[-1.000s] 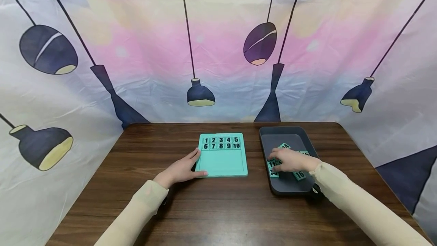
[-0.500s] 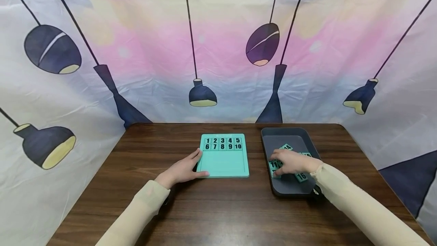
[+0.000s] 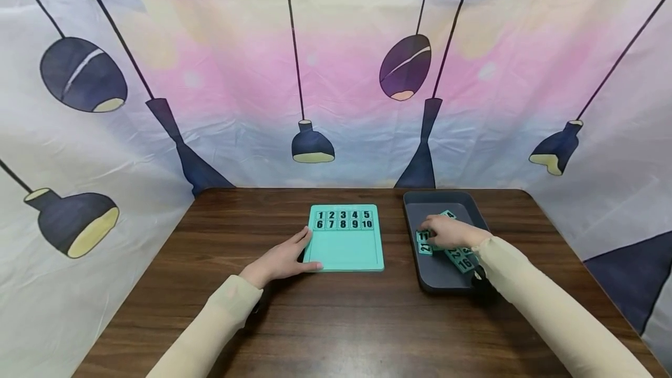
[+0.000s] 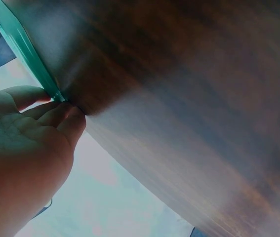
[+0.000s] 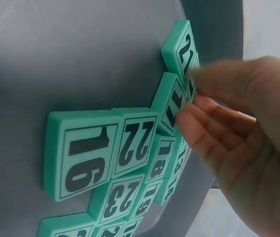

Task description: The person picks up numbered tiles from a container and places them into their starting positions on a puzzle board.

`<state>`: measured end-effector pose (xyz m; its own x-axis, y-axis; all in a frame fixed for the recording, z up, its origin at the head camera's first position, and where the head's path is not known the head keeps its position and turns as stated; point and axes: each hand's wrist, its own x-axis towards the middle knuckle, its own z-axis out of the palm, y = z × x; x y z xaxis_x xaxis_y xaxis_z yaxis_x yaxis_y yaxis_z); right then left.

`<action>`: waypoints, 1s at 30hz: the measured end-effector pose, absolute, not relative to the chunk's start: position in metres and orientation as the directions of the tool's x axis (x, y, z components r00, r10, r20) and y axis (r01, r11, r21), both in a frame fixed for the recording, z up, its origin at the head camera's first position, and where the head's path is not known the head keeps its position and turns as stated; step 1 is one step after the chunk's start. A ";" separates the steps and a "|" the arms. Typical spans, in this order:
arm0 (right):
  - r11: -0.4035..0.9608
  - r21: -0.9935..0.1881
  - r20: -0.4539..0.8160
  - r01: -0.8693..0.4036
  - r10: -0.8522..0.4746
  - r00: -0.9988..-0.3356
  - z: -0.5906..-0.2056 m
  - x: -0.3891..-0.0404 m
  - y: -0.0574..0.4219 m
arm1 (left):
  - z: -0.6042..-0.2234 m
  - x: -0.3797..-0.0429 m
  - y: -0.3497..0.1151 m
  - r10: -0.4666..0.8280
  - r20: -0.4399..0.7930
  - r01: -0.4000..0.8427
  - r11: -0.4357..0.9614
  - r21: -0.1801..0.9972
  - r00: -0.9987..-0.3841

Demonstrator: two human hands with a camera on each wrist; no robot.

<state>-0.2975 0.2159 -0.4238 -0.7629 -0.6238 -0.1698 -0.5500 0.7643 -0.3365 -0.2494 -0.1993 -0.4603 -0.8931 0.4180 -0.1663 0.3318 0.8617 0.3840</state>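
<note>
My left hand (image 3: 283,256) holds a mint-green number board (image 3: 343,255) by its near left corner. Its thumb lies along the near edge, and in the left wrist view the fingers (image 4: 60,116) bend against the side. Two rows on the board read 1 to 10. My right hand (image 3: 450,231) is over loose numbered tiles in a dark grey tray (image 3: 438,279). Beside its fingertips lie tile 11 (image 3: 423,236) and tile 21 (image 3: 425,248). In the right wrist view, fingertips touch tile 17 (image 5: 171,106), and a blurred digit covers part of tile 11.
Tile 16 (image 5: 85,160), tile 22 (image 5: 132,143), tile 23 (image 5: 119,198) and several others lie close together in the tray. The brown wooden table (image 3: 336,319) runs back to a hanging cloth (image 3: 357,156) printed with lamps.
My right hand has moved toward the far end of the tray, uncovering tile 21 and tile 22. The tray has shifted slightly away. My left hand stays on the board's corner.
</note>
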 end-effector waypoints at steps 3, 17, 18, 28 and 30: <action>0.766 -0.330 -0.179 -0.552 -0.625 -0.760 -0.422 -0.302 0.215 | -0.460 -0.252 -0.198 0.423 -0.156 0.341 0.859 0.382 -0.892; 0.773 -0.295 -0.190 -0.562 -0.624 -0.758 -0.422 -0.304 0.211 | -0.461 -0.251 -0.198 0.419 -0.163 0.334 0.861 0.383 -0.893; 0.777 -0.290 -0.189 -0.560 -0.620 -0.762 -0.422 -0.304 0.210 | -0.461 -0.250 -0.199 0.423 -0.159 0.337 0.858 0.388 -0.892; 0.791 -0.308 -0.091 -0.529 -0.578 -0.811 -0.406 -0.308 0.211 | -0.460 -0.249 -0.199 0.430 -0.173 0.340 0.857 0.388 -0.886; 0.791 -0.318 -0.054 -0.523 -0.566 -0.823 -0.397 -0.313 0.207 | -0.460 -0.249 -0.200 0.424 -0.168 0.337 0.859 0.384 -0.890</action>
